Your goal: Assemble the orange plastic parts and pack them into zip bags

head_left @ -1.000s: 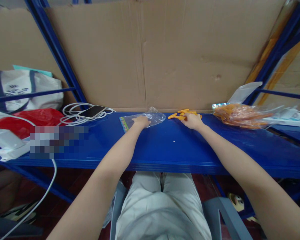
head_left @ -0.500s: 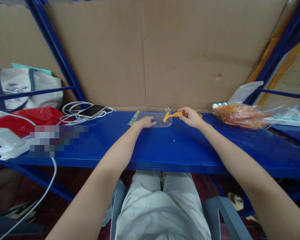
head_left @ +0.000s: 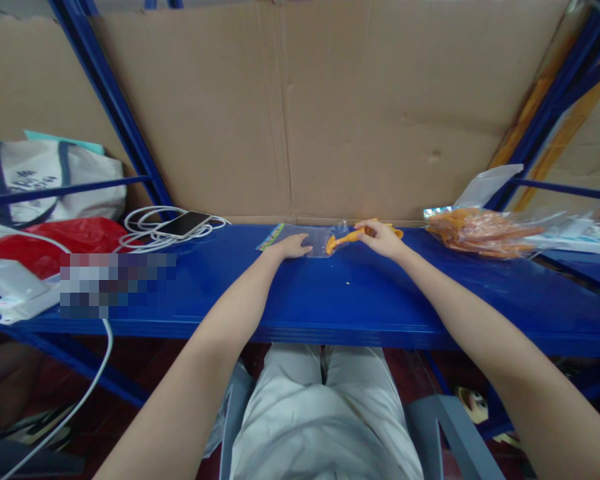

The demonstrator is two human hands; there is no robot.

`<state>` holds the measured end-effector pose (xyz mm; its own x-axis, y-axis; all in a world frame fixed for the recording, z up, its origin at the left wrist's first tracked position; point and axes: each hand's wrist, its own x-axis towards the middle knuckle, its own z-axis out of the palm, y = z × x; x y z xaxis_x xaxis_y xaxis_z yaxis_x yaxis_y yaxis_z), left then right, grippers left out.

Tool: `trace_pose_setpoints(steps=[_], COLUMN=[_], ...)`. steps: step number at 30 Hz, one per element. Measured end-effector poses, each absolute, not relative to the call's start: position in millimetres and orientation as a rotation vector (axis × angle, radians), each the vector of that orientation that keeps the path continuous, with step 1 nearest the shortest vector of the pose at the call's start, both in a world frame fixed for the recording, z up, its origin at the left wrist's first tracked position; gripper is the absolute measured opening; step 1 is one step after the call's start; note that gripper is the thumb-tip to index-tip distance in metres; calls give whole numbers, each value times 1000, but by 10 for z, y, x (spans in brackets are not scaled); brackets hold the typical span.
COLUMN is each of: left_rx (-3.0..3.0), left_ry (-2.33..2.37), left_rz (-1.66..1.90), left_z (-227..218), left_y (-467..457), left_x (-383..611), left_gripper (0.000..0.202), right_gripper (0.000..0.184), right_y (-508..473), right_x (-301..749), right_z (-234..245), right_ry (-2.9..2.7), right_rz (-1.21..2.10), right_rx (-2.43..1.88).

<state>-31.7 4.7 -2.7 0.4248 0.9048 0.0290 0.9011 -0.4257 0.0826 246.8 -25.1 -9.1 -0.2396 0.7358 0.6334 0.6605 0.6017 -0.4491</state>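
My left hand (head_left: 291, 247) lies on a small clear plastic bag (head_left: 300, 237) at the back of the blue shelf (head_left: 330, 293), its fingers pressed onto the bag. My right hand (head_left: 383, 238) pinches a thin orange plastic piece (head_left: 344, 239) and holds its tip at the bag's right-hand mouth. A few more orange pieces (head_left: 395, 233) lie just behind my right hand, mostly hidden by it.
A clear bag full of orange pieces (head_left: 480, 231) lies at the right. A phone (head_left: 183, 223) on coiled white cable (head_left: 145, 230), a red bag (head_left: 55, 243) and a white tote (head_left: 45, 180) are at the left. A cardboard sheet (head_left: 330, 113) backs the shelf.
My right hand picked one orange piece off the pile and brought it left to the bag's mouth. My left hand shifted on the bag and flattened it.
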Motion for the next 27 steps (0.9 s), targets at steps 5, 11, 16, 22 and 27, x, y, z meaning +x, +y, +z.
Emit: trace_pose_setpoints(steps=[5, 11, 16, 22, 27], left_rx=[2595, 2555, 2537, 2507, 2555], left_ry=[1647, 1660, 1555, 1485, 1590], left_rz=[218, 419, 550, 483, 479], left_z=[-45, -69, -55, 36, 88], left_y=[72, 92, 16, -200, -272], left_x=[-292, -273, -251, -94, 6], left_gripper=[60, 55, 56, 55, 45], right_gripper=[27, 33, 34, 38, 40], right_y=[-197, -112, -52, -91, -135], right_x=[2342, 2300, 2331, 2271, 2244], right_z=[-221, -313, -374, -383, -360], right_ry=[-1915, -1780, -1774, -1863, -1874], right_rz=[321, 498, 348, 469, 478], right_rx=[-1027, -1057, -1038, -1013, -1021])
